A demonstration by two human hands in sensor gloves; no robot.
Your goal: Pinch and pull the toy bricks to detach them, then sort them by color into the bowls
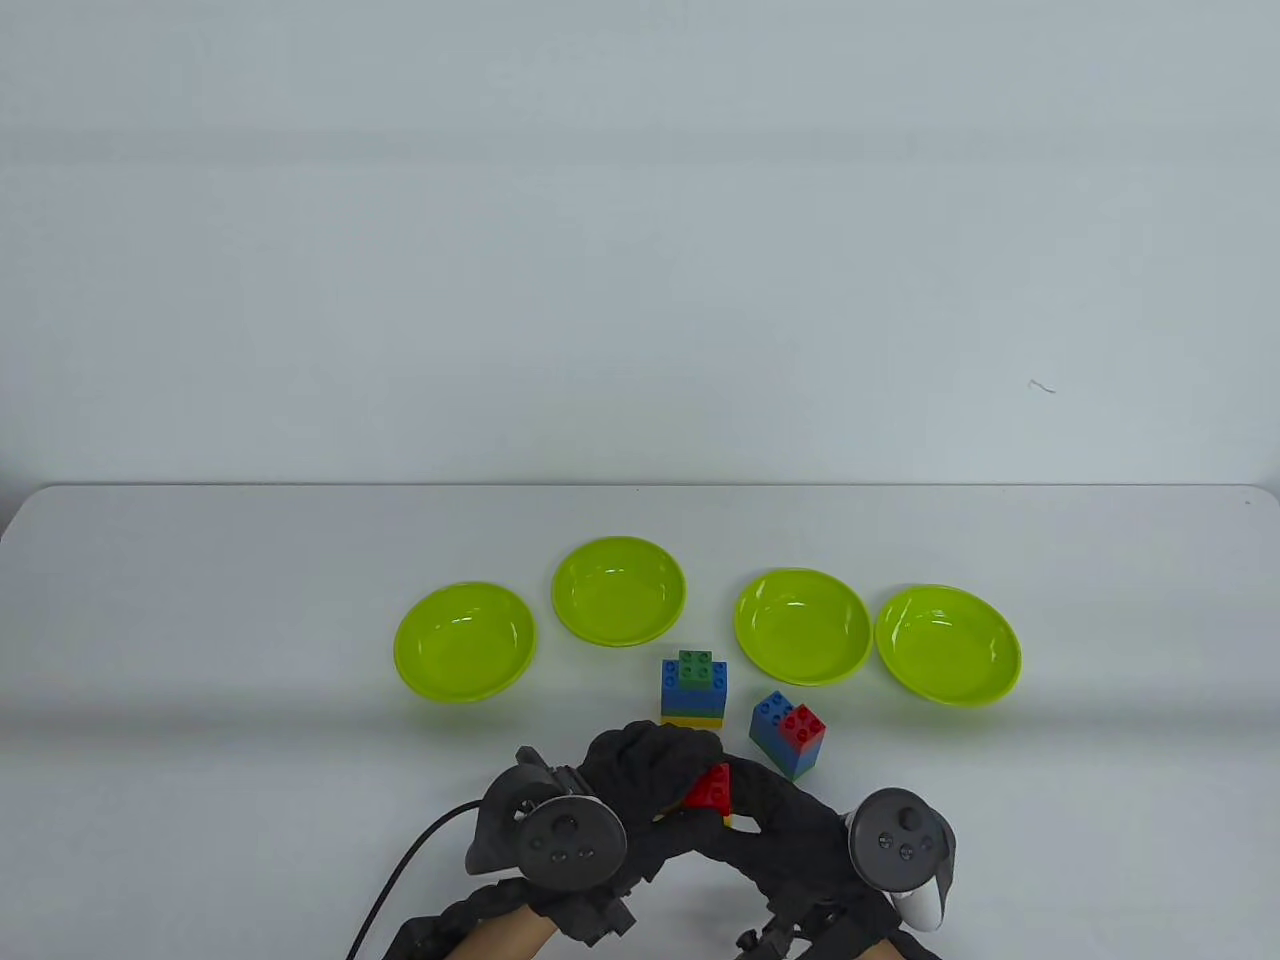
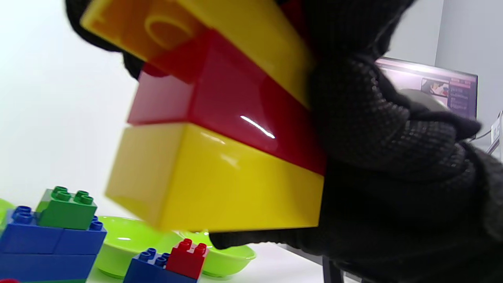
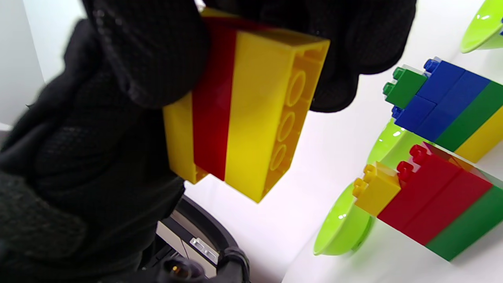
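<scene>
Both gloved hands meet near the table's front edge and hold one stack, yellow over red over yellow (image 2: 220, 157) (image 3: 243, 114), lifted off the table. My left hand (image 1: 650, 760) grips it from the left and my right hand (image 1: 780, 820) from the right. In the table view only a bit of red and yellow (image 1: 712, 790) shows between the fingers. Just behind the hands stands a stack with a green brick on blue, green and yellow (image 1: 693, 690). A second stack with blue and red on top (image 1: 790, 735) stands to its right.
Four empty lime-green bowls (image 1: 465, 642) (image 1: 619, 590) (image 1: 803, 625) (image 1: 948, 643) sit in a row behind the bricks. The right wrist view shows a further stack of yellow, red and green (image 3: 424, 200) on the table. A cable (image 1: 400, 880) trails from the left tracker.
</scene>
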